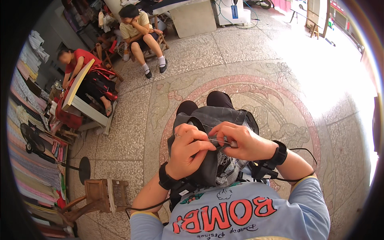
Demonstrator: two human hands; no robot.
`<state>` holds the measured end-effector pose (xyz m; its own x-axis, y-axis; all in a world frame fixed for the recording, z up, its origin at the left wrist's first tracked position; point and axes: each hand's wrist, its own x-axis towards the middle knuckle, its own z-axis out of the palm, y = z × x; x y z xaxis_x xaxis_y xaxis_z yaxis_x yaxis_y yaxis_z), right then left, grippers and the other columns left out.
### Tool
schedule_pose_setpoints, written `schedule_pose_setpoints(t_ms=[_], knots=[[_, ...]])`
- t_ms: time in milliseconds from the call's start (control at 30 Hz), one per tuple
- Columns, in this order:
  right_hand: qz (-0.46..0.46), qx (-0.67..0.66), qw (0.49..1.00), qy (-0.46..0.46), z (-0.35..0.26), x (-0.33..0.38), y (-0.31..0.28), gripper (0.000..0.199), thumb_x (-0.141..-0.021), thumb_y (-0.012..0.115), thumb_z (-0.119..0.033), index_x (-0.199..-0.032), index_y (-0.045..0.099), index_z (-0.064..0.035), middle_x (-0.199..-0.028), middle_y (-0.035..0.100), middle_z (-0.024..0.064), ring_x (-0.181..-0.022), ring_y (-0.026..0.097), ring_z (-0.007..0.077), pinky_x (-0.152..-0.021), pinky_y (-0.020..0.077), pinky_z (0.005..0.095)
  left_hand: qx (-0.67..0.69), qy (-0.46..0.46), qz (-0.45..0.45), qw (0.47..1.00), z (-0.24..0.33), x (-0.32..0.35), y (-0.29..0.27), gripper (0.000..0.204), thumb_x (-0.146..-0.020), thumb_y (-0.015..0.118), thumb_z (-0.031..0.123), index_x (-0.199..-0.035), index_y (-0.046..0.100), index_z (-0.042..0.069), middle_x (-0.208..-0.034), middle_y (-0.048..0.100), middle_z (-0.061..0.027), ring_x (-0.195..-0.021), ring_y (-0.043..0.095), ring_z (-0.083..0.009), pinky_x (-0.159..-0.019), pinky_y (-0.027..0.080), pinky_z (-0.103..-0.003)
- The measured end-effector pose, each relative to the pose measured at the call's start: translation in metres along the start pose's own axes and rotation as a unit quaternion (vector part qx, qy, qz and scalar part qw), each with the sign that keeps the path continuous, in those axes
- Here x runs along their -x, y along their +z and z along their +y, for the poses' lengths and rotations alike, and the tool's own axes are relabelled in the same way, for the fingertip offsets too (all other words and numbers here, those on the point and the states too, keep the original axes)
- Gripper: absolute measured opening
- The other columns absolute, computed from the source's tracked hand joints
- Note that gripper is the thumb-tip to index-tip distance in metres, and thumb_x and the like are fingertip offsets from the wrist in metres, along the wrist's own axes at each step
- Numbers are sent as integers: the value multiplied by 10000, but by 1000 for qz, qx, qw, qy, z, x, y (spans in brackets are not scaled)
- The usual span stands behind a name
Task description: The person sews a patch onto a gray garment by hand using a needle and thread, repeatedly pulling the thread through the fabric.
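1. Pinching a thin metal needle, the right hand is seen with its fingers closed on the needle's right end, above the lap.
2. Left hand: curled shut, with thumb and fingers gripped on a fold of the dark grey garment; the needle's left end is met just beside its fingertips.
3. Dark grey garment: draped over the knees and bunched up between both hands; a paler checked lining is exposed below the right hand.
4. Black wristbands: one is worn on the left wrist, one on the right wrist; thin black cables are trailed from them toward the body.
5. Light blue shirt with red lettering: seen at the lower edge.
6. Patterned stone floor: a red ring motif is laid around the seated spot.
7. Small wooden stool: placed near, to the left.
8. Person in red: seated well apart at upper left, bent over a slanted board.
9. Person in a yellow top: seated farther back on a low chair.
10. Stacked folded fabrics: ranged along the left wall.
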<state>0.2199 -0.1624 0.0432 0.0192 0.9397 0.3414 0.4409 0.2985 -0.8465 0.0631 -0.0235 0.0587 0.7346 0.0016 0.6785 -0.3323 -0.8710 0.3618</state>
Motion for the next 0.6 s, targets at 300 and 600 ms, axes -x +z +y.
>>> schedule_pose_setpoints(t_ms=[300, 600], knots=[[-29, -81, 993, 81, 6, -4, 5, 211, -860, 574, -199, -945, 525, -13, -803, 587, 42, -599, 480, 90, -554, 404, 254, -15, 55, -13, 998, 6, 15, -12, 254, -591, 679, -10, -806, 679, 124, -855, 616, 1, -746, 530, -179, -670, 409, -284], [-161, -245, 910, 292, 2, -3, 2, 332, -884, 558, -298, -1076, 562, -28, -666, 485, -2, -495, 437, 38, -399, 326, 201, 55, 36, 18, 998, 5, 20, -4, 207, -673, 631, -102, -827, 634, 36, -886, 594, -109, -751, 616, -237, -629, 495, -279]])
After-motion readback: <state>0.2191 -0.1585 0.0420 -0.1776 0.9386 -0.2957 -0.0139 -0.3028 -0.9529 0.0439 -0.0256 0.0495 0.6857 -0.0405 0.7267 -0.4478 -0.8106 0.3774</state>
